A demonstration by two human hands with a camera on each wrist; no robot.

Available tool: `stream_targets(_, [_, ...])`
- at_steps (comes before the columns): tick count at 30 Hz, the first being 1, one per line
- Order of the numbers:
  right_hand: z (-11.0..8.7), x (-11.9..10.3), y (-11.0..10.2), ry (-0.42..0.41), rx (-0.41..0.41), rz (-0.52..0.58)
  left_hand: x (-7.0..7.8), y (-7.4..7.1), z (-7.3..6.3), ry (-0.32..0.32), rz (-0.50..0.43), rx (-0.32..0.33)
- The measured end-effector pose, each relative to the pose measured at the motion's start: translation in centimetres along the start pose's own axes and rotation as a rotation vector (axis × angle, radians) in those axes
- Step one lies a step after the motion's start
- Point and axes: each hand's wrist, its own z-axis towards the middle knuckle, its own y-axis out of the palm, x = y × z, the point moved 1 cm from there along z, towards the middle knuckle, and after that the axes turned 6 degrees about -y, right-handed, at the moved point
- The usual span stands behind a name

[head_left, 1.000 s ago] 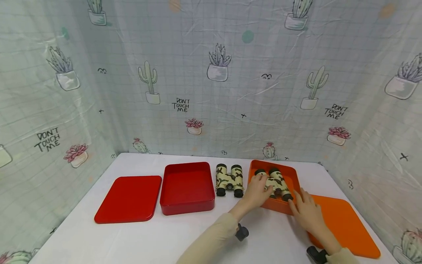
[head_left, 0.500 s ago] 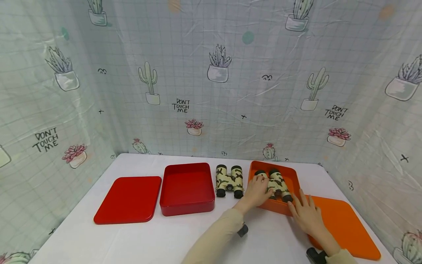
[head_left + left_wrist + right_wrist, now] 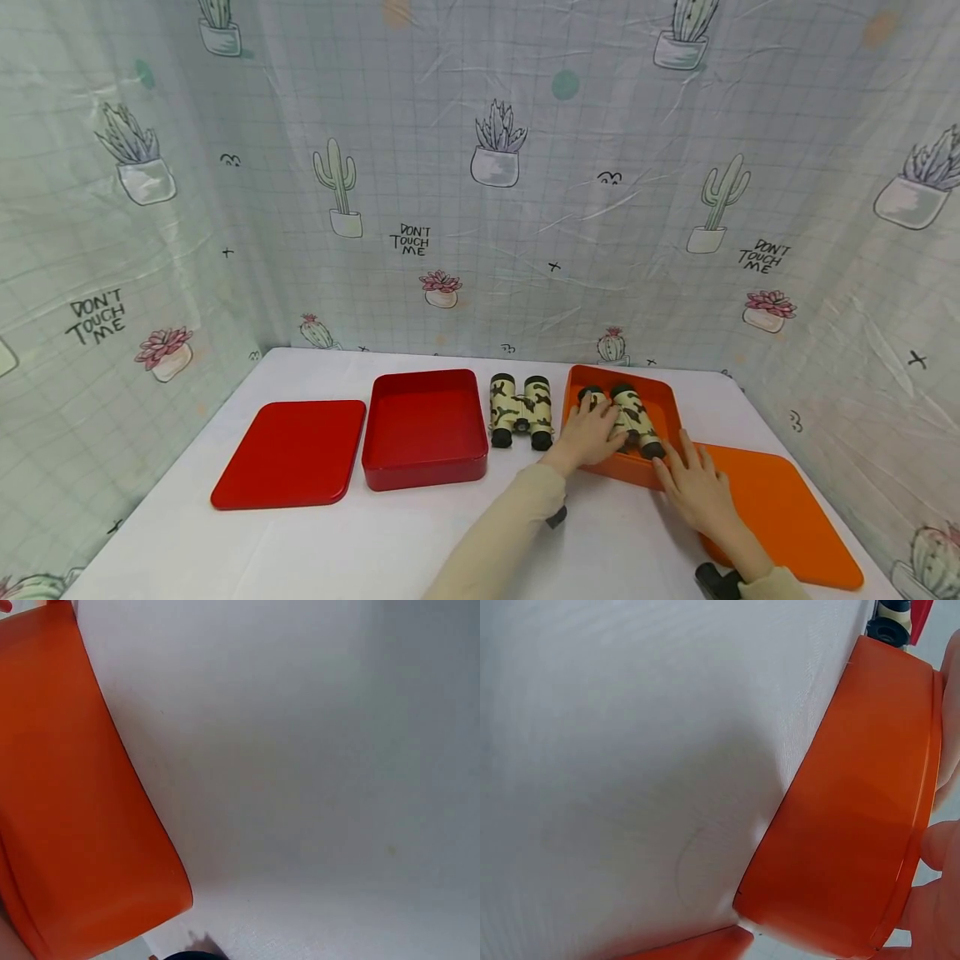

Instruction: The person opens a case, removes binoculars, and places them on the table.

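Note:
Camouflage-patterned binoculars [image 3: 633,412] lie tilted inside the orange box [image 3: 667,400] in the head view. My left hand [image 3: 588,435] rests over their left barrel, fingers stretched forward, hiding much of it. At the box's front right corner, my right hand [image 3: 697,487] is spread, with the thumb at the rim and fingers along the right side. The right wrist view shows the box's front wall [image 3: 840,802] with fingertips [image 3: 937,847] at its rim. Only the outer wall of the orange box [image 3: 82,795] and the table fill most of the left wrist view.
A second pair of camouflage binoculars [image 3: 521,412] stands left of the orange box. Farther left are a red box [image 3: 427,475] and a red lid [image 3: 292,454]. An orange lid [image 3: 787,517] lies at the right, partly beneath my right forearm. Patterned curtains surround the white table [image 3: 300,558].
My left hand has shifted slightly, and its fingers look straighter over the barrel. The right hand has moved barely at all. The binoculars in the box sit nearly the same.

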Motion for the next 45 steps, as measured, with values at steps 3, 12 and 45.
stream_targets(3, [0.0,0.0,0.0,-0.002,0.001,0.010,0.0,0.2,0.1,-0.010,0.012,-0.062])
stream_targets(12, [0.0,0.0,0.2,0.003,-0.002,0.022,0.3,0.0,0.2,-0.047,0.083,-0.128])
stream_targets(45, [-0.1,0.2,0.3,0.002,0.001,0.050,1.1,-1.0,1.2,-0.129,0.156,-0.097])
